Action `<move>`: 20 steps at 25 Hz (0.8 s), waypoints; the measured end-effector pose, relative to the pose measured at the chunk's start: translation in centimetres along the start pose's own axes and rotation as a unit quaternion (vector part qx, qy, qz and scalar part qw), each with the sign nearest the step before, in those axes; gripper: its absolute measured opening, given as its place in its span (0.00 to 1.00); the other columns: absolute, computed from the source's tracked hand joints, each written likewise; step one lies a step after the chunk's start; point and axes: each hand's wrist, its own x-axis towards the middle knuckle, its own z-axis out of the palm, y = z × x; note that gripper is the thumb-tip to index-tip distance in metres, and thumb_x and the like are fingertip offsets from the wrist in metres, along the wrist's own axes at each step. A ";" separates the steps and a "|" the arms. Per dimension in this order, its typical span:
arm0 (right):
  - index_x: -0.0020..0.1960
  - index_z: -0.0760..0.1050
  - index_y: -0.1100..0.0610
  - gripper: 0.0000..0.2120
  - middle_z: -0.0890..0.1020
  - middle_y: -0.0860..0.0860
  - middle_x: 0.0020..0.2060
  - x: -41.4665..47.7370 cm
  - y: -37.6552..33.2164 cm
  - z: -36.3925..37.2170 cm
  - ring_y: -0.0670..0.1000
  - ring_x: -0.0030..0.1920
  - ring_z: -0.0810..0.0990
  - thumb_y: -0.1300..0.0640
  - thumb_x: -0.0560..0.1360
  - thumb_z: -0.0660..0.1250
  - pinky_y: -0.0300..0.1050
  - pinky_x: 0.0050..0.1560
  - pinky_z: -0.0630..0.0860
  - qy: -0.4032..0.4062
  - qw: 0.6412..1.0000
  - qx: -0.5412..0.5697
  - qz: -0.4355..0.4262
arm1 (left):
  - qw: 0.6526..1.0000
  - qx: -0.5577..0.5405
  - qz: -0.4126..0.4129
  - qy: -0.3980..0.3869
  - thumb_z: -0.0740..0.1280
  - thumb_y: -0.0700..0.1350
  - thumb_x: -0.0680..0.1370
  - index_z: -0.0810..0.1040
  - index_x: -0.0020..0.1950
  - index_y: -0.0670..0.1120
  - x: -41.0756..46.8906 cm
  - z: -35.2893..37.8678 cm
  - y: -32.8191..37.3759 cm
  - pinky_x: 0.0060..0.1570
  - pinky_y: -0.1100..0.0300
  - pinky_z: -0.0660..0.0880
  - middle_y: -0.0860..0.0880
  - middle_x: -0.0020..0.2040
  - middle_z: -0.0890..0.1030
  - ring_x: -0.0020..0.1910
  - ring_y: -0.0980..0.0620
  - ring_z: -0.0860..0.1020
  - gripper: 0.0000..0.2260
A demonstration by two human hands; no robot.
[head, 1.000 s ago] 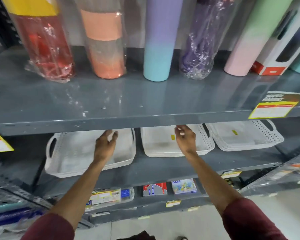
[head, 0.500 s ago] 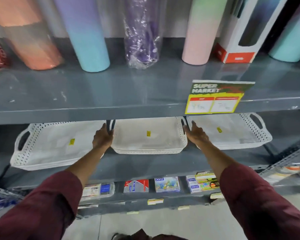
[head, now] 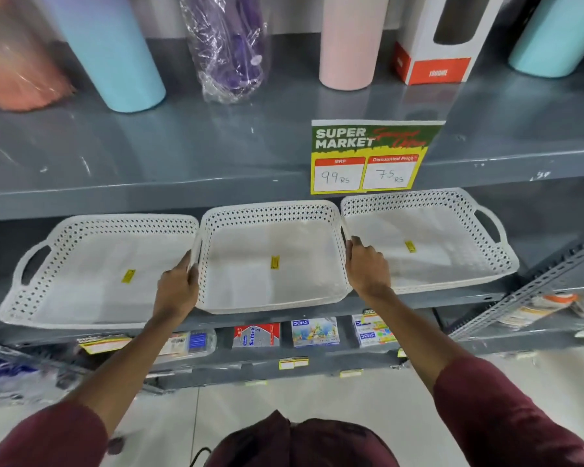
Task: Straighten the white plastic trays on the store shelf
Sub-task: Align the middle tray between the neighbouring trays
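Both arms are stretched forward and slightly up toward the grey shelf (head: 452,298), maroon sleeves pushed back to about the elbow. The left hand (head: 176,291) is wrapped around the left handle of the middle tray (head: 270,261), thumb up along the rim, fingers curled under and mostly hidden. The right hand (head: 366,267) grips the same tray's right handle, knuckles up, fingers tucked over the edge. That tray sits between the left tray (head: 91,274) and the right tray (head: 429,244), touching both, its front edge poking a bit over the shelf lip. A yellow price sign (head: 371,156) hangs from the shelf above, over the right tray
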 end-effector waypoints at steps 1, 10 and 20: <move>0.61 0.72 0.61 0.19 0.84 0.63 0.47 -0.2 -0.1 0.0 0.67 0.46 0.83 0.52 0.85 0.49 0.55 0.43 0.78 0.004 1.000 -0.006 -0.002 | 1.000 0.006 0.002 0.000 0.54 0.48 0.83 0.64 0.76 0.46 -0.2 0.0 -0.2 0.57 0.39 0.75 0.37 0.59 0.83 0.52 0.30 0.80 0.21; 0.64 0.71 0.62 0.20 0.81 0.65 0.54 4.6 -1.9 0.2 0.68 0.54 0.79 0.52 0.85 0.48 0.57 0.53 0.75 -0.033 0.997 0.043 0.052 | 0.999 -0.010 -0.049 0.013 0.53 0.46 0.82 0.70 0.67 0.46 6.2 0.6 1.4 0.49 0.46 0.73 0.33 0.51 0.82 0.51 0.31 0.78 0.16; 0.68 0.69 0.58 0.21 0.81 0.63 0.56 5.7 -2.1 -0.3 0.67 0.57 0.79 0.50 0.85 0.46 0.55 0.55 0.75 -0.043 0.996 0.051 0.061 | 0.990 0.047 -0.089 -0.097 0.50 0.50 0.82 0.57 0.77 0.49 8.6 -0.5 1.1 0.61 0.44 0.72 0.33 0.66 0.75 0.64 0.33 0.74 0.22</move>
